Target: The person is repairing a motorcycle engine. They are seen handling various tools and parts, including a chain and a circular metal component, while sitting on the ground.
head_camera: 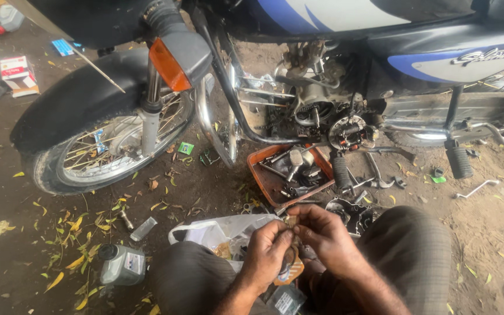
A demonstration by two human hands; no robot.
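Note:
My left hand (268,252) and my right hand (321,233) meet between my knees, fingers pinched together on a small brownish part (291,222) that I cannot make out. Below my left hand an orange-edged packet (292,272) shows, seemingly held under its fingers. A clear plastic bag (223,232) lies on the ground just left of my hands. Right in front of them sits an orange tray (262,178) filled with metal parts and tools, under the opened engine (316,111) of a blue and black motorcycle.
The front wheel (106,146) and mudguard stand at left. A grey oil bottle (121,264) lies bottom left among yellow leaves. An engine cover (354,214), footpeg (458,160) and a loose metal lever (477,188) lie on the dirt at right. A red-white box (17,74) is far left.

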